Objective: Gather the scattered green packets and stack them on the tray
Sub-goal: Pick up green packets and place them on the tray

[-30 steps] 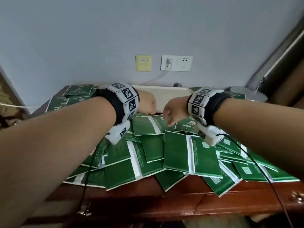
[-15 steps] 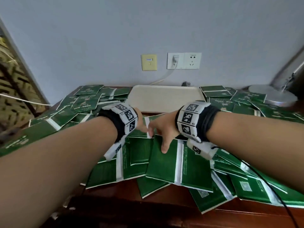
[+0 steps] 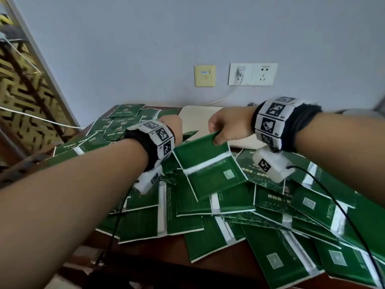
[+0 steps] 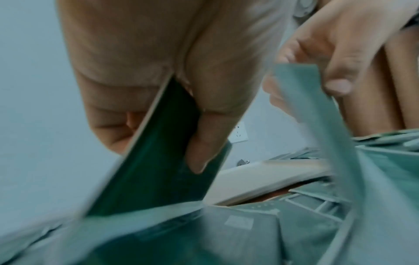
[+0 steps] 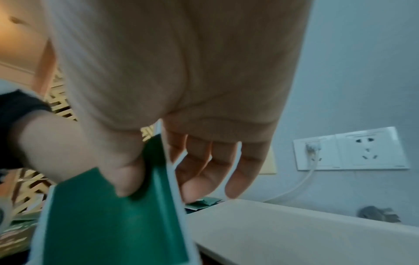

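A pale blue-grey wall with a double socket plate point(image 3: 253, 74) backs a dark wooden counter point(image 3: 158, 250) littered with overlapping green packets point(image 3: 277, 255). They look thin, light and flat, with a slick printed face and enough stiffness to hold shape when lifted by one end, so a pinch at a corner or short edge should serve, though smooth faces may slide over one another in a stack. The lifted packet point(image 3: 205, 163) hangs tilted above the heap, taken at its upper corner by the right hand point(image 3: 228, 127), grip clamped with thumb on top and fingers beneath. The left hand point(image 3: 171, 130) pinches a second packet point(image 4: 158, 152) between thumb and fingers, seen in the left wrist view. Just beyond both hands lies the cream tray point(image 3: 198, 115), with no packet visible on the part that shows.
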Demonstrator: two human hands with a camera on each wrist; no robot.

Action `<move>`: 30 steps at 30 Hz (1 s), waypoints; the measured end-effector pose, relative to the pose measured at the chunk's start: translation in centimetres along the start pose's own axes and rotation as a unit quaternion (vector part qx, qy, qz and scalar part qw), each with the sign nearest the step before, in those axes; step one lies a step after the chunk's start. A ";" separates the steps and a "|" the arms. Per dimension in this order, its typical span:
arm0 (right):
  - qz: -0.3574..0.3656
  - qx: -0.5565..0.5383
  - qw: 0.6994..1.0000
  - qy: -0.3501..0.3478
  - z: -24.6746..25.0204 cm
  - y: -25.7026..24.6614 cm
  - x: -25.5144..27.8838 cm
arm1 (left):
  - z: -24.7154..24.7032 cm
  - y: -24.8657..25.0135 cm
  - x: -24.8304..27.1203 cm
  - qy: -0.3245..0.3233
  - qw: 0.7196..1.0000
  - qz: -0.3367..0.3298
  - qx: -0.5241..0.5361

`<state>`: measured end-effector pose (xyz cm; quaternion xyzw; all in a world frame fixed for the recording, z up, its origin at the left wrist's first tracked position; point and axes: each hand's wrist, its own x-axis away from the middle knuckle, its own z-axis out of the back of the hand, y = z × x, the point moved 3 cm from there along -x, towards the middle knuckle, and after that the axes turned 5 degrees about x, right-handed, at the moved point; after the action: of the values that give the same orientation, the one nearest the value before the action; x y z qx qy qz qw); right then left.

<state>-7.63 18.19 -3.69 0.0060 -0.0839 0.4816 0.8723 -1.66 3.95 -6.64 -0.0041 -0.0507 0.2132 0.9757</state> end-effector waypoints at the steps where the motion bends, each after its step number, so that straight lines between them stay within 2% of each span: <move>1: -0.018 -0.005 1.000 0.019 -0.1 0.3 0.2 | 0.0 -0.2 0.0 0.004 1.000 -0.012 -0.001; 3: -0.040 0.013 0.999 0.016 -1.0 0.6 0.9 | -0.6 -0.2 0.2 -0.007 0.999 -0.038 0.001; 7: -0.065 0.083 0.988 -0.115 -3.6 0.0 2.8 | -2.7 -0.1 1.3 -0.075 0.994 -0.075 -0.016; 8: -0.070 0.094 0.985 -0.127 -4.0 -0.2 2.9 | -3.2 -0.2 1.5 -0.084 0.993 -0.080 -0.016; 12: -0.097 0.129 0.984 -0.076 -4.7 -0.9 1.5 | -4.3 -1.4 1.0 -0.071 0.995 -0.068 0.002; 16: -0.141 0.126 0.974 -0.125 -6.0 -1.1 -0.6 | -5.0 -2.3 0.7 -0.076 0.994 -0.057 0.053; 21: -0.144 0.140 0.966 -0.162 -6.2 -1.0 -2.1 | -4.7 -2.2 0.6 -0.071 0.993 -0.088 0.034; 26: -0.126 0.163 0.963 -0.176 -4.7 -0.7 -2.9 | -2.9 -3.2 -0.3 -0.068 0.990 -0.119 0.016; 30: -0.120 0.160 0.968 -0.154 -2.3 0.5 -3.3 | -0.9 -4.0 -1.9 -0.060 0.989 -0.131 0.029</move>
<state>-9.42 15.88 -6.53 0.2295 -0.1374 0.3738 0.8881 -1.63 -0.47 -7.58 0.0434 -0.1032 0.0846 0.9901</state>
